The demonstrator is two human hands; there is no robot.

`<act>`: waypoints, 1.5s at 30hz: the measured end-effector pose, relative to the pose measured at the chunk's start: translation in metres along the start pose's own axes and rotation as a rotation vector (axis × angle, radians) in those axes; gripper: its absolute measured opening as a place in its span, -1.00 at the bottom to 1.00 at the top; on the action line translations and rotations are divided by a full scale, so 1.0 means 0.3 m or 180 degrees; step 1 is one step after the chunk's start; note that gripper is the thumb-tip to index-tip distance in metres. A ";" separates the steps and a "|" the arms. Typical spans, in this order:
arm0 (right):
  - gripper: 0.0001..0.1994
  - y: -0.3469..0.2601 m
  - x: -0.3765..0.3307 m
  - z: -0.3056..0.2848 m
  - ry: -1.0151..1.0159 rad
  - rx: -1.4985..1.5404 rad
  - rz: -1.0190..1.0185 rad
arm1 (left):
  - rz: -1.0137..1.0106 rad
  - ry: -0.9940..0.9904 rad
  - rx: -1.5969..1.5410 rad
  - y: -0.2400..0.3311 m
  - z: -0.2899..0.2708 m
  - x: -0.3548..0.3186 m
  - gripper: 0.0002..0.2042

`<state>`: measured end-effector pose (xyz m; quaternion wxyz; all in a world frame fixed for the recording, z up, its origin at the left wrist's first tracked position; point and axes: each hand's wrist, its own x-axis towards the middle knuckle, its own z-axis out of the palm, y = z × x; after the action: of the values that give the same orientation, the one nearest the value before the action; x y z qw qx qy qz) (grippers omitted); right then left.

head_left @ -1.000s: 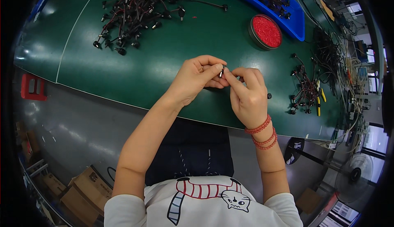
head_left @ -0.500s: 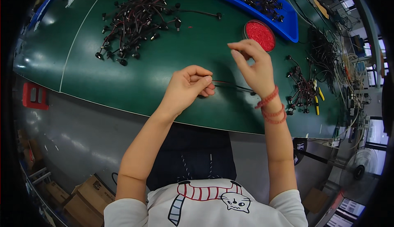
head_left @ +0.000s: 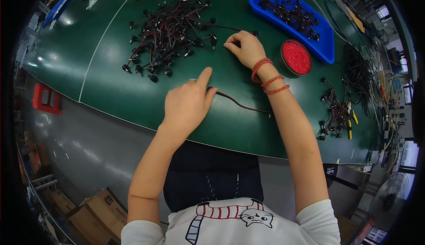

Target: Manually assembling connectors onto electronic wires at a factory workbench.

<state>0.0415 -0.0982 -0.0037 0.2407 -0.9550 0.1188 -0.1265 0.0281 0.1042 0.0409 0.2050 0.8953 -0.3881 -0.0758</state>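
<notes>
My left hand (head_left: 187,105) is over the green table, index finger stretched out. Its thumb rests at one end of a thin black-and-red cable (head_left: 241,105), apparently gripping it against fingers that are hidden. The cable curves right to a small metal-tipped end beside my right forearm. My right hand (head_left: 248,50) is farther away, thumb and forefinger pinched together; whatever they hold is too small to make out. Just left of it spreads a heap of black cables (head_left: 170,36) with plug ends. A single cable (head_left: 234,28) reaches from that heap behind my right hand.
A round tin of small red pieces (head_left: 295,58) stands right of my right wrist. Behind it is a blue tray (head_left: 327,50) holding more cables. Farther right lie a smaller cable bunch (head_left: 337,112) and yellow-handled pliers (head_left: 349,127). A red stool (head_left: 47,99) is off the table's left edge.
My right hand has moved left and away from me, from near the red tin toward the heap. My left index finger has straightened, and the cable now bends in a curve.
</notes>
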 end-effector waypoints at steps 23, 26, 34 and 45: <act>-0.88 0.081 -0.530 -0.230 0.1158 0.2583 0.1153 | 0.0549 0.0170 -0.0246 0.265 0.208 -0.006 -0.84; -0.89 0.078 -0.531 -0.237 0.1058 0.2887 0.1159 | -0.0211 -0.0337 -0.3310 0.235 0.212 0.007 -0.86; -0.92 0.067 -0.547 -0.229 0.0870 0.2851 0.1189 | -0.0065 -0.1426 -0.6050 0.188 0.259 0.018 -0.87; -0.93 0.021 -0.542 -0.225 0.1313 0.1512 0.0318 | -0.0513 -0.1479 -0.6039 0.229 0.267 0.053 -0.74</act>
<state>-0.1324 -0.0859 0.0206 0.4337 -0.8192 0.1790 -0.3297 -0.0304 0.0257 -0.0018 0.7524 0.3455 -0.1345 -0.5444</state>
